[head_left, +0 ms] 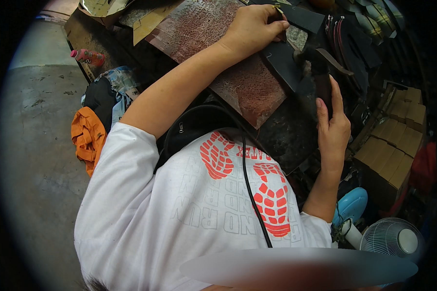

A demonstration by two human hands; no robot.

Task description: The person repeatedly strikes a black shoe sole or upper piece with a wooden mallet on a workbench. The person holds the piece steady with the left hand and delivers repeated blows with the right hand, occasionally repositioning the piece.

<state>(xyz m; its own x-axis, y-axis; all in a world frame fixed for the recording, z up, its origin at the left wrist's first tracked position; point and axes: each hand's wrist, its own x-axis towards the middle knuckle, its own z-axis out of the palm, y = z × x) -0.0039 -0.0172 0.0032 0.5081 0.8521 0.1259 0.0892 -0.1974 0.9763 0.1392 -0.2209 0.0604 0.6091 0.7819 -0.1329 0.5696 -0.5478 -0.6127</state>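
My left hand [255, 29] is pinched together over the worktop at the top. A small yellowish tip [277, 8] sticks out above its fingers, too little to name. Beneath and beside that hand lie flat black pieces [281, 63] and a greyish stone-like block [296, 37]. To the right, my right hand [334, 128] grips the dark handle of what looks like a hammer [322, 87]. Its head, with a curved claw-like end, is slightly smeared near the black pieces. A brown mottled board [250, 89] lies under my left forearm.
Black strips with red edges [336, 36] stand at the upper right. Cardboard boxes [386, 148] are stacked at the right, above a white fan [393, 237] and a blue plastic item [350, 204]. A pink-capped bottle [88, 57] and orange cloth [88, 138] are at left.
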